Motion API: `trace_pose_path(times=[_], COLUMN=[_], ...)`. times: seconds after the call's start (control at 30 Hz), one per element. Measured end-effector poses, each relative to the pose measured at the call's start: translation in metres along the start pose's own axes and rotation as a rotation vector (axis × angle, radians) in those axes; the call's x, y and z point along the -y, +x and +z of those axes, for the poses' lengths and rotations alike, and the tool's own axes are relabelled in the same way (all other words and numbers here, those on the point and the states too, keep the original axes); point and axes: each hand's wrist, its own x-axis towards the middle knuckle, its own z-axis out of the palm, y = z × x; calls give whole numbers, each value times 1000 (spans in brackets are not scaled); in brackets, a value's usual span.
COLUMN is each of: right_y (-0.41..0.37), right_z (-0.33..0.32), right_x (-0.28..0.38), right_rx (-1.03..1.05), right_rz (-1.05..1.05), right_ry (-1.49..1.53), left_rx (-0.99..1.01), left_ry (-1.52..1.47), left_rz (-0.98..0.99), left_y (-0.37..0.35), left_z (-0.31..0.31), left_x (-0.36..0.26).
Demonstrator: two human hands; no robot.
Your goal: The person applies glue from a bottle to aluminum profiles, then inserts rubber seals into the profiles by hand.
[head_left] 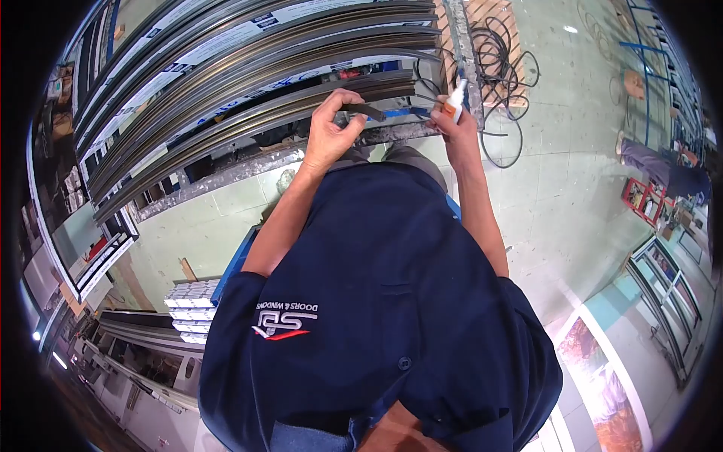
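Note:
My left hand (334,129) is closed, with thumb and fingers pinching a dark rubber strip (369,111). The strip's cut end points right, toward my other hand. In my right hand (458,129) is a small white glue bottle (455,102) with an orange label, its nozzle pointing up and away from me. A second dark strip end (419,111) sticks out to the left at the fingertips of my right hand. A short gap separates the two strip ends. Both hands are in front of my waist, over the near edge of a workbench.
Long dark metal profiles (226,64) lie side by side across the bench. A coil of black rubber cord (497,60) rests on a wooden pallet (493,94) at right. A person (670,169) is at far right near a red crate (644,202). White boxes (190,305) are stacked at left.

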Motion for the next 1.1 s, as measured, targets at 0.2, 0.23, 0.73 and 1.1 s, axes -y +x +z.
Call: trace_pose_path(times=[0.2,0.23,0.73,1.1], right_y=[30,31,26,28], right_z=[17,21,31,39], right_x=[-18,-17,-16,-25], right_rx=[-27,-26,-75,-156], right_rz=[235,260,310,207], right_ry=[74,79,164,141], left_rx=[-17,-11,94,99], left_ry=[-44,-47,50,21], left_rz=[-61,-69,-30,-18], left_y=[0,-1,3,4], left_z=[2,2,-1,-1], left_x=[5,5,8,8])
